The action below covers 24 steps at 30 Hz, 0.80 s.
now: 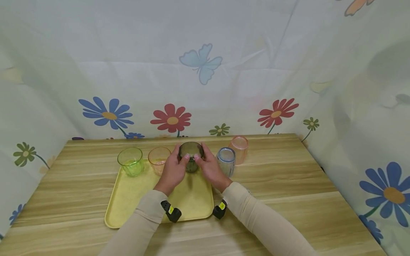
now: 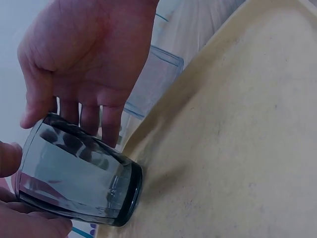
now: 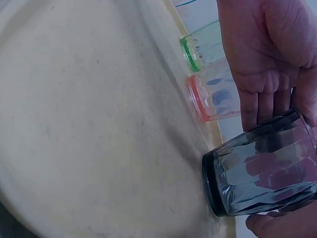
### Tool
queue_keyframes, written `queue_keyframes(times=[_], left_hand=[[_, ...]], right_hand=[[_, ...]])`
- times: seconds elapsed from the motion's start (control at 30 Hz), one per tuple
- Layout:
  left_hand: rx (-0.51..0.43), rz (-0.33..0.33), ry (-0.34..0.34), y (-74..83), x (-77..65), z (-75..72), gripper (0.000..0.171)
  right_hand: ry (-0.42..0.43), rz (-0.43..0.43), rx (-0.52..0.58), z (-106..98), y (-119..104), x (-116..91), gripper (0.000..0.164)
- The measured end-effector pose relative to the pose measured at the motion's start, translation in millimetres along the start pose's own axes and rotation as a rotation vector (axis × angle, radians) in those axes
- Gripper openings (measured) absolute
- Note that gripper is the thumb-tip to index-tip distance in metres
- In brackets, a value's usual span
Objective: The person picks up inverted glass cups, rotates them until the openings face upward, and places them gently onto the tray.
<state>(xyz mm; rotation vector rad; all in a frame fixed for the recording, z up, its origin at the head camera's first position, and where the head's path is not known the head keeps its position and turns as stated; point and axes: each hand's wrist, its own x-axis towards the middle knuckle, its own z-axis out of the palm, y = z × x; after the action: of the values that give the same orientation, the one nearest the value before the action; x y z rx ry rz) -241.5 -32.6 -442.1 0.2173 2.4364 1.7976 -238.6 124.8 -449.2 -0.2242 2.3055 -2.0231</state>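
Observation:
A dark grey, see-through glass [image 1: 191, 151] stands upright at the far right part of the yellow tray [image 1: 137, 199], held between both hands. My left hand [image 1: 173, 170] grips its left side, with the thumb on the near face. Against the right side, my right hand [image 1: 212, 170] holds it the same way. Both wrist views show fingers along the faceted wall of the glass [image 2: 79, 173] and its thick base close to the tray [image 3: 99, 124]; I cannot tell whether it touches. On the tray's far left are a green glass [image 1: 131, 163] and a pink-orange glass [image 1: 157, 158], both upright.
Right of the tray, a blue glass [image 1: 226, 160] stands upside down on the wooden table [image 1: 275, 199]. Just behind it is an upside-down pink glass [image 1: 240, 145]. A flower-printed cloth [image 1: 144, 78] hangs behind the table and along its sides.

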Motion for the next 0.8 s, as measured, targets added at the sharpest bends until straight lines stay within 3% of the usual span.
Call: queue_keyframes(times=[0.3,0.47,0.8], left_hand=[[0.102,0.015,0.026,2.7,-3.8,0.0,0.070],[0.185,0.082,0.052,8.7,-7.5,0.3,0.071],[0.332,0.204,0.039,18.5,-13.7,-0.6,0.070]], right_hand=[[0.007,-0.020,-0.107,-1.7,-3.2,-2.9,0.067],[0.012,-0.087,-0.216,-2.5,-9.9,-4.2,0.068],[-0.012,-0.183,-0.439,-4.8,-22.9,-11.3,0.065]])
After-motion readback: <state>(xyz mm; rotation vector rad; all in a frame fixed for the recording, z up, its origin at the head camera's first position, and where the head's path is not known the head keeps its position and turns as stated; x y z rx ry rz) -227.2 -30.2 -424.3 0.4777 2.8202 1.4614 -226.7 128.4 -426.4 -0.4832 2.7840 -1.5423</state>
